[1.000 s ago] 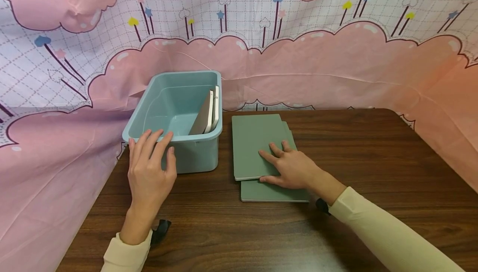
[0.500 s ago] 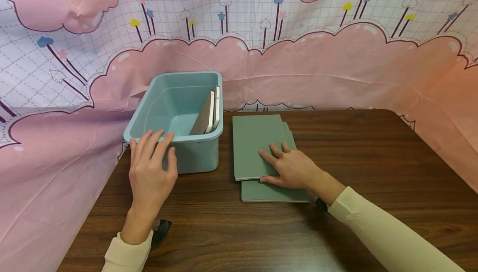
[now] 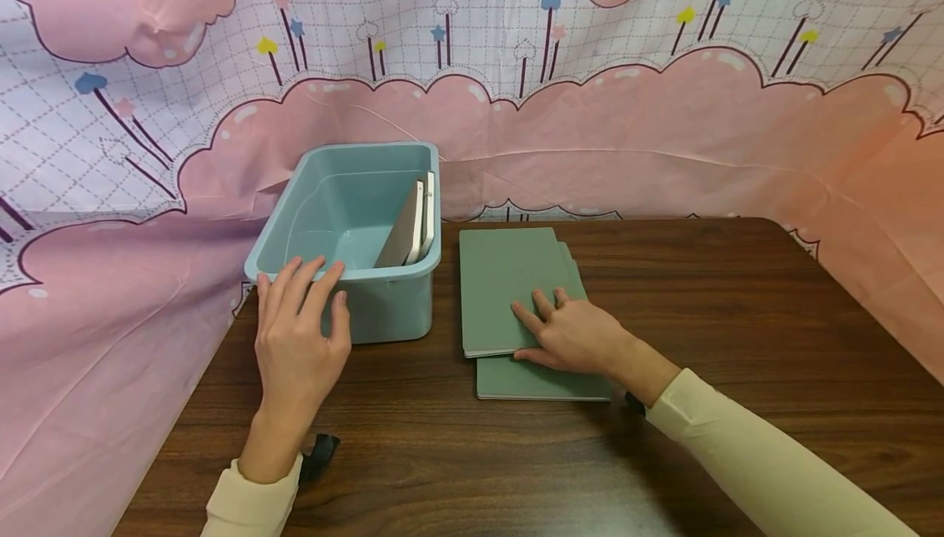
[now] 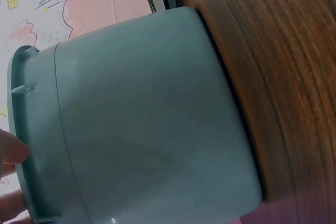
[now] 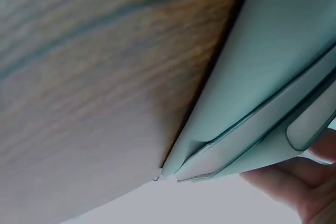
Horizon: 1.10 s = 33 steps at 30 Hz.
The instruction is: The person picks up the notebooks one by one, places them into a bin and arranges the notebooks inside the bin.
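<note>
A small stack of green notebooks (image 3: 501, 283) lies on the table, the lower one (image 3: 516, 379) jutting out toward the near side. My right hand (image 3: 575, 336) rests on the stack with its fingers spread and slightly bent. In the right wrist view the notebooks' edges (image 5: 252, 124) show close up, with the fingers partly cut off by the frame. On the left, my left hand (image 3: 302, 348) rests with its fingertips at the near rim of a light blue plastic bin (image 3: 383, 307). Two grey-covered books (image 3: 407, 225) with white page edges lean against the bin's right inner wall.
The dark wood-grain table (image 3: 457, 471) carries everything. Behind and at both sides hangs a pink and white cloth (image 3: 627, 135) with cloud patterns. The bin stands near the table's left edge, a short gap from the notebooks.
The right hand's fingers have drawn back slightly and bent a little more on the top notebook. The left hand, bin and notebooks look unmoved.
</note>
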Available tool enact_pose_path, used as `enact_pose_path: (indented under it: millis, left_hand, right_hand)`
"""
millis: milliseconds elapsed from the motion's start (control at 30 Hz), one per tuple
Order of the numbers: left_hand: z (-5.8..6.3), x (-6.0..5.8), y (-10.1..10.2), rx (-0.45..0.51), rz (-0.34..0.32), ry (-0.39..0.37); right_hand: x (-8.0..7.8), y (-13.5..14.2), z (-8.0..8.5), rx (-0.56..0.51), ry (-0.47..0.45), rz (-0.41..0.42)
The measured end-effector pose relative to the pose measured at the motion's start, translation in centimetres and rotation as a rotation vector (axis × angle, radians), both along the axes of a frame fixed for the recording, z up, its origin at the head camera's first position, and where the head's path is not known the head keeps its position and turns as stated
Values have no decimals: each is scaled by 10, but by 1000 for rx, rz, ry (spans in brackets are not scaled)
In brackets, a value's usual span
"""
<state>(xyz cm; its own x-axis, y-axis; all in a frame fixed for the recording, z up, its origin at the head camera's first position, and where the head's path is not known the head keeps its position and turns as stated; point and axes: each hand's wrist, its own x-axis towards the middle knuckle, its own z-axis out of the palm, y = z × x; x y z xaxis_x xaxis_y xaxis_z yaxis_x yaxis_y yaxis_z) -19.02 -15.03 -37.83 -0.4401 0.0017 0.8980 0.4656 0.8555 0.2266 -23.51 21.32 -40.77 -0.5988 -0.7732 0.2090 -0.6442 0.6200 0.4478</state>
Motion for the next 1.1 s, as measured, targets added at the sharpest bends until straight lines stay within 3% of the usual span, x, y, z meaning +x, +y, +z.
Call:
enact_pose_path:
  millis: [300,500,1100]
  left_hand:
    - [1,0,0,3,0,-5]
    - [1,1,1,2,-2,-4]
    - [1,0,0,6,-8,-6]
  right_hand:
    - [-2,4,-3,27,184,141]
    - [-4,8,-8,-68,269,230]
    - [1,7,-4,-452,43,238]
